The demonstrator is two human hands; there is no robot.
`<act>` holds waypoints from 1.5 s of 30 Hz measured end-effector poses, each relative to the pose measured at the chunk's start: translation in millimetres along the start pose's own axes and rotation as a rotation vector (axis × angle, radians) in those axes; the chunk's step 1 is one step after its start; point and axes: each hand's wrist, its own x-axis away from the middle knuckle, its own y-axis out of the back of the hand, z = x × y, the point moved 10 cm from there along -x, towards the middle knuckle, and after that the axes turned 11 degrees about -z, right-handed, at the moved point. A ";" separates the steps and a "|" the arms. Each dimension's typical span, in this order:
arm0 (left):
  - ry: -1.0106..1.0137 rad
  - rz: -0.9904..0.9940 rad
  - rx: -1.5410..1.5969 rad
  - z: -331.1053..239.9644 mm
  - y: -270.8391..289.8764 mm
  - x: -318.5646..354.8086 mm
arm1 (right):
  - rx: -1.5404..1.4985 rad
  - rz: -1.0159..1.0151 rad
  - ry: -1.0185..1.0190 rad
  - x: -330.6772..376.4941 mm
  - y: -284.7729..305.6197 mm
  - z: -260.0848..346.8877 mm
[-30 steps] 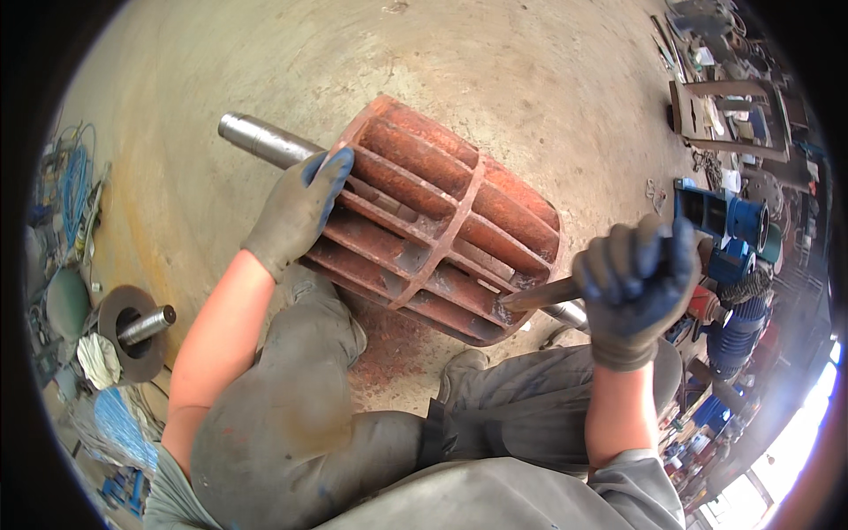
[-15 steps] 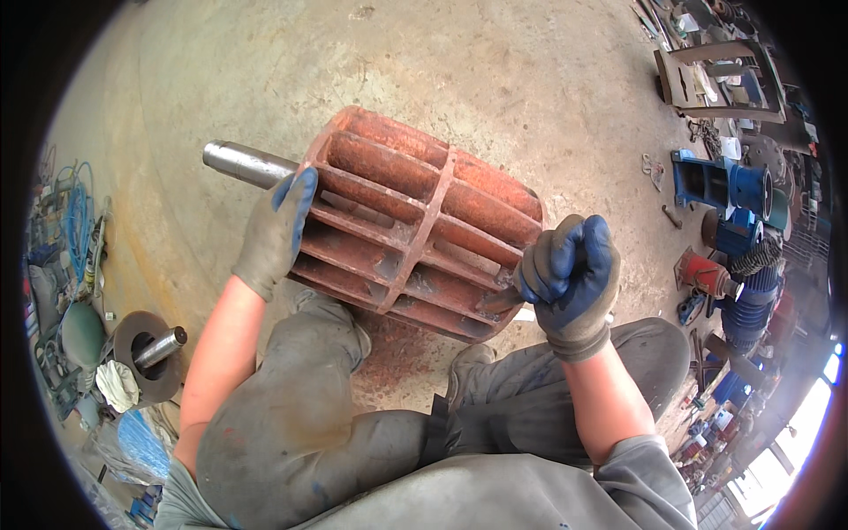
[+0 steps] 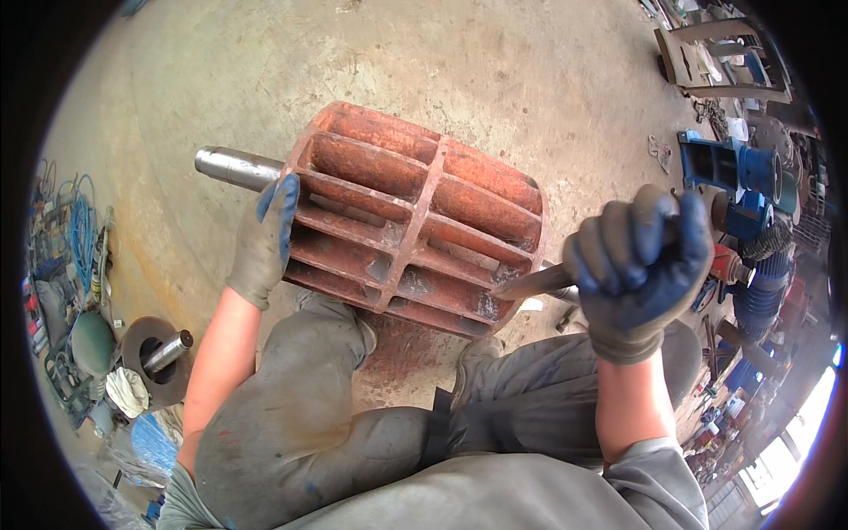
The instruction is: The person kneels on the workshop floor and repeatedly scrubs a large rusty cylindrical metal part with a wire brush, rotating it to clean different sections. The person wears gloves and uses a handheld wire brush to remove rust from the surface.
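Note:
A rusty red rotor (image 3: 477, 210) with lengthwise ribs and a crosswise middle band lies tilted before my legs. Its bright steel shaft (image 3: 237, 168) sticks out at the left end; part of the right end's shaft shows behind my right hand. My gloved left hand (image 3: 265, 237) grips the rotor's left rim, fingers partly hidden at the edge. In a closed fist, my gloved right hand (image 3: 640, 269) holds a dark flat-bladed scraper (image 3: 537, 282). The blade's tip reaches the ribs near the lower right end of the rotor.
Blue machine housings (image 3: 733, 168), a red part (image 3: 726, 265) and a metal frame (image 3: 726, 91) stand along the right. At left are a round flanged part with a shaft (image 3: 166, 352), a white rag (image 3: 128, 391) and blue hose (image 3: 82, 230). Reddish debris (image 3: 402, 349) lies between my feet.
My right hand has moved right and back from the rotor, so more of the scraper's blade shows. The left hand keeps its hold, and the rotor appears slightly farther left in the picture.

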 end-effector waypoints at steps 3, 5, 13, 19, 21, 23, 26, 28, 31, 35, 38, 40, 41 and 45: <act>0.019 0.016 -0.005 0.2 -0.2 2.6 | 0.204 -0.161 -0.082 5.6 21.4 -31.6; 0.076 -0.004 0.049 5.7 0.6 4.3 | 0.244 -0.146 -0.142 4.1 16.5 -30.9; 0.116 -0.042 0.077 14.5 3.1 13.1 | 0.331 -0.096 -0.099 15.7 19.1 -39.9; 0.086 -0.072 0.011 6.8 7.2 18.4 | 0.115 0.057 0.097 32.0 -1.9 -15.1; 0.119 -0.048 -0.038 8.9 6.7 18.4 | 0.214 0.041 0.084 33.1 -6.5 -20.0; 0.108 -0.042 -0.017 6.4 5.6 17.0 | 0.649 -0.015 0.022 27.9 1.8 -45.3; 0.116 -0.039 -0.040 7.4 5.3 15.8 | 0.372 -0.120 0.018 20.3 -9.5 -24.5; 0.069 -0.050 -0.053 4.2 6.5 15.6 | 0.070 -0.019 0.043 15.8 -28.3 -6.4; 0.061 -0.043 -0.039 7.2 5.4 16.2 | 0.254 -0.155 -0.003 15.9 -6.5 -21.2; 0.109 -0.036 -0.009 16.6 4.4 16.9 | 0.340 -0.296 -0.095 11.2 15.2 -33.4; 0.011 -0.085 -0.074 9.7 7.1 18.3 | 0.114 -0.075 0.044 12.0 -11.3 -0.1; 0.056 -0.056 -0.016 12.4 4.1 20.2 | 0.351 -0.136 0.010 22.7 -0.5 -23.0; 0.092 -0.050 -0.007 14.9 4.8 21.4 | 0.455 -0.147 -0.001 27.6 4.1 -34.8; 0.091 -0.047 -0.029 11.3 5.7 21.3 | 0.199 -0.143 -0.012 28.6 2.0 -31.9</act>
